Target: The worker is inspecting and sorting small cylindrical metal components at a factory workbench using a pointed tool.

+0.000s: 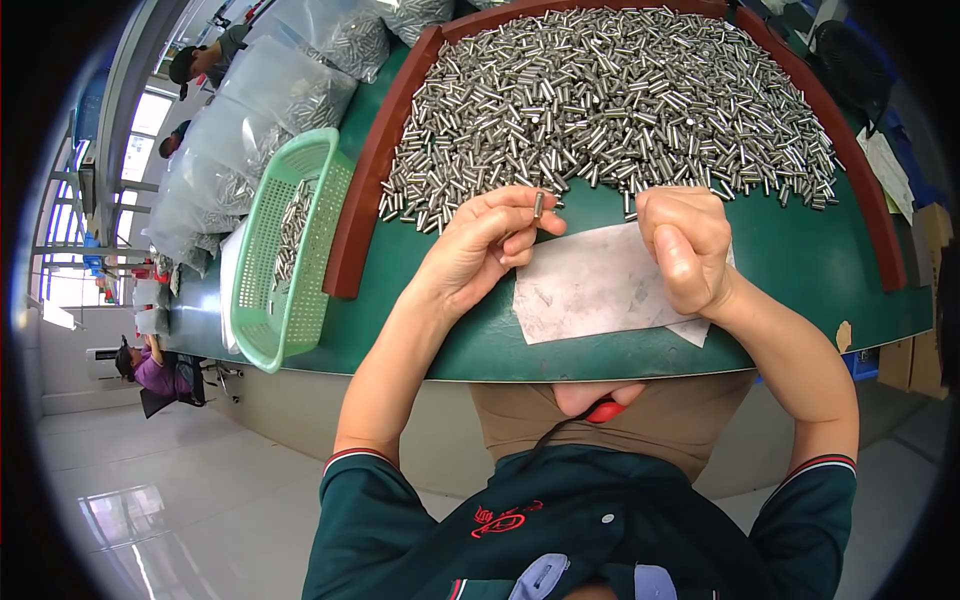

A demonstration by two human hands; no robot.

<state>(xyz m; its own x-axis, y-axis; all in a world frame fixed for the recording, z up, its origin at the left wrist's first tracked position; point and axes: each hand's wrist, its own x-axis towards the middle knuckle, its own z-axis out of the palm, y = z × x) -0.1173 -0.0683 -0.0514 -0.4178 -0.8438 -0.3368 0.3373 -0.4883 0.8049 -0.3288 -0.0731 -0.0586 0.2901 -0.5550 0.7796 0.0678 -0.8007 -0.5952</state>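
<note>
Pins lie heaped on the table, just beyond both hands. Left hand pinches one pin upright at its fingertips, above the paper. Right hand is fisted; contents cannot be told.

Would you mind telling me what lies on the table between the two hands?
In the head view, a worn white paper sheet lies on the green table between the left hand, which pinches a small metal pin, and the fisted right hand.
</note>
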